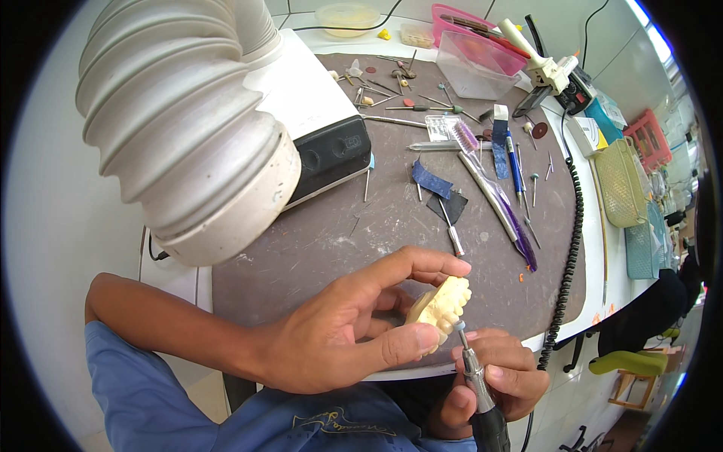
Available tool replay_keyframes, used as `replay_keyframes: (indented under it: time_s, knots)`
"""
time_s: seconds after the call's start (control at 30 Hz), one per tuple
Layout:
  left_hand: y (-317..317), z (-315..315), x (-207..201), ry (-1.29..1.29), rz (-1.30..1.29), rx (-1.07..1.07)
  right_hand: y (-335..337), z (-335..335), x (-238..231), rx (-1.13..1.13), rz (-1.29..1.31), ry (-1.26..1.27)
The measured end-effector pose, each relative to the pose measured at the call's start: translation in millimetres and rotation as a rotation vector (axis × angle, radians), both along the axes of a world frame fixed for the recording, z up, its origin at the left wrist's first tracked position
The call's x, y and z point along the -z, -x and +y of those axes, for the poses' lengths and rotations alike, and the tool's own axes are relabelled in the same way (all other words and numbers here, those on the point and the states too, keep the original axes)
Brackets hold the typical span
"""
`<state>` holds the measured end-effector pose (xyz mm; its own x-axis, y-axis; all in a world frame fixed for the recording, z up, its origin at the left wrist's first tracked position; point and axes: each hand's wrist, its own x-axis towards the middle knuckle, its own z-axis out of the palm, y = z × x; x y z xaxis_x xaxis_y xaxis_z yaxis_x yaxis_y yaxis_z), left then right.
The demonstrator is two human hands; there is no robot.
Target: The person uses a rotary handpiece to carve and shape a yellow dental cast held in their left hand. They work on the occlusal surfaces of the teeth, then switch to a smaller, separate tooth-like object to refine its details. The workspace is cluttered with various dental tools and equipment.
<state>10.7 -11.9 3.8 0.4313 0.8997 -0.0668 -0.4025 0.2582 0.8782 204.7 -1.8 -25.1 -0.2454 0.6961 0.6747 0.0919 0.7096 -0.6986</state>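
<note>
Clamped between thumb and fingers of the left hand (324, 339): a pale yellow dental cast (443, 307), raised over the near edge of the counter (595, 297), teeth toward the right. Closed around a dark-and-silver handpiece (476, 377): the right hand (506, 374), just below the cast. Up against the teeth, a small pale-blue bur tip (459, 325); touching or barely apart, impossible to tell. Hidden behind the cast, parts of the left fingers; cut off by the lower edge, the rear of the handpiece.

Farther out, on a scratched grey-brown mat (339, 226), a dark square patch (454, 207), a blue strip (432, 179) and a purple-and-white toothbrush (493, 197). Beyond, scattered thin burs, many too small to make out. Across the upper left, a thick ribbed hose (173, 105), covering much of a white box with a black front (331, 160). At the far side, a clear tray (478, 68) overlapping a pink container (452, 19). Along the right, a coiled black cord (570, 248), then a green basket (621, 184). Blurred toward the rim, further shelf clutter.
</note>
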Motion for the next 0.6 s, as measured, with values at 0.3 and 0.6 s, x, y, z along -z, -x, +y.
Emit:
replay_keyframes:
  time_s: [0.3,0.6]
  knots:
    - [-5,-5,7,-0.055,-0.024,-0.154,13,-2,2,0.209,0.195,0.095]
    - [0,-3,11,-0.171,0.139,-0.219,12,6,-7,0.015,-0.025,0.042]
